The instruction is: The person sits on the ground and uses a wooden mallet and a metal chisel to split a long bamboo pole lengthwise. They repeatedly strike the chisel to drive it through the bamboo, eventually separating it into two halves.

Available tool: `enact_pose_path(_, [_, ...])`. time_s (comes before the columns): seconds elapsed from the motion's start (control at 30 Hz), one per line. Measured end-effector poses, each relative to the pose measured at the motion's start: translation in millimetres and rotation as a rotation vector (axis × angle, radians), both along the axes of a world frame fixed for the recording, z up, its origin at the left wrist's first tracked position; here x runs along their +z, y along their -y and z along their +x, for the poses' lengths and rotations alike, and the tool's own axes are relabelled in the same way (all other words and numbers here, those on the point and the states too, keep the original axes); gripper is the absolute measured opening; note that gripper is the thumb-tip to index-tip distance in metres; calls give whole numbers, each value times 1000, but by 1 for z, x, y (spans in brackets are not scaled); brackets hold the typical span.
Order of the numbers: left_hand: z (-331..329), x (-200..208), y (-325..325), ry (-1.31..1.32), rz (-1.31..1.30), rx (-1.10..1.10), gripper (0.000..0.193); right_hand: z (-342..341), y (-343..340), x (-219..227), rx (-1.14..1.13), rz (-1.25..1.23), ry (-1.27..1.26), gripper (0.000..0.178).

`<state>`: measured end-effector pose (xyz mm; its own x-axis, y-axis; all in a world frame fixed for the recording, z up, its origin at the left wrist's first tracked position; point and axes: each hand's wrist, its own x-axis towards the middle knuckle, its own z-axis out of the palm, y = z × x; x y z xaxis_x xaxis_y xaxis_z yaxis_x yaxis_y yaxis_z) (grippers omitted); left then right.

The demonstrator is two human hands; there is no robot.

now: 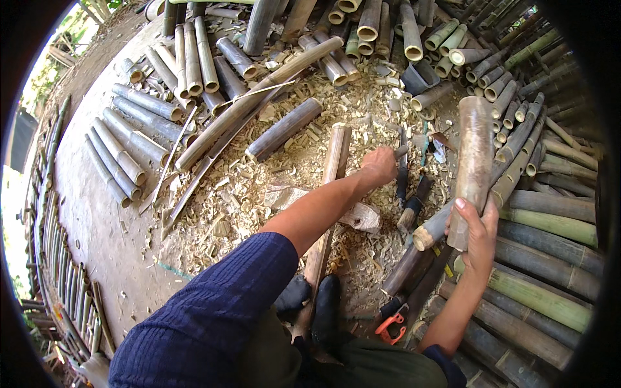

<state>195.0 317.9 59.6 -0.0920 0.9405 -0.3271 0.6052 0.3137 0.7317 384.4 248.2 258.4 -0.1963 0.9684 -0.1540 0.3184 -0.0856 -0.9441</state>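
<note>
My right hand [477, 226] is closed round the lower end of a thick brownish bamboo section [474, 142], held upright at the right. My left arm reaches across the middle. Its hand [380, 165] is closed, and a short dark handle-like end [401, 151] sticks out of the fist; the rest of that thing is hidden. Below that arm, a long bamboo pole [336, 152] runs from between my boots [326, 307] over a pale wooden block [362, 218]. A dark blade-like tool [402, 174] lies just right of my left hand.
Shavings [239, 207] cover the ground. A loose bamboo piece [284, 129] and a long split pole [259, 90] lie ahead. Cut bamboo [194, 58] stands or lies at the back and left. Long poles [550, 252] are stacked right. An orange-handled tool [391, 328] lies near my boots.
</note>
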Motion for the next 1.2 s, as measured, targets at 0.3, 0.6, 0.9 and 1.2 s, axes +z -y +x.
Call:
enact_pose_path(0.3, [-27, 33, 19, 599, 59, -153, 29, 5, 1, 4, -22, 153, -40, 61])
enact_pose_path(0.6, [-63, 67, 52, 753, 336, -50, 33, -12, -12, 1, 304, 375, 314, 67])
enact_pose_path(0.9, [-62, 61, 54, 679, 352, -48, 27, -20, -7, -9, 199, 503, 401, 65])
enact_pose_path(1.2, [-11, 21, 4, 53, 82, 8, 24, -10, 13, 2, 124, 147, 97, 59])
